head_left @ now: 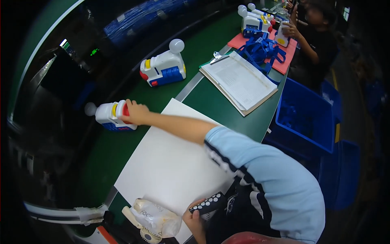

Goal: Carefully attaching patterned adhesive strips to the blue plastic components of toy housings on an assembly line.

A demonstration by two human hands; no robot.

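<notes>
Left hand (pixel 195 220) at the white board's (pixel 162 162) near end, grip closed on a black, white-dotted strip (pixel 209 203), right hand's (pixel 139 113) grip curled around the red end of a white-and-blue toy (pixel 106 112) left of the board, another toy (pixel 168 68) beyond.

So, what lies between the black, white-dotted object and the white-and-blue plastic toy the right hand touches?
In the head view: a flat white sheet, then green surface beside the toy.

toy (pixel 106 112): white, blue, red, yellow | strip (pixel 209 203): black, white dots | board (pixel 162 162): white
</notes>
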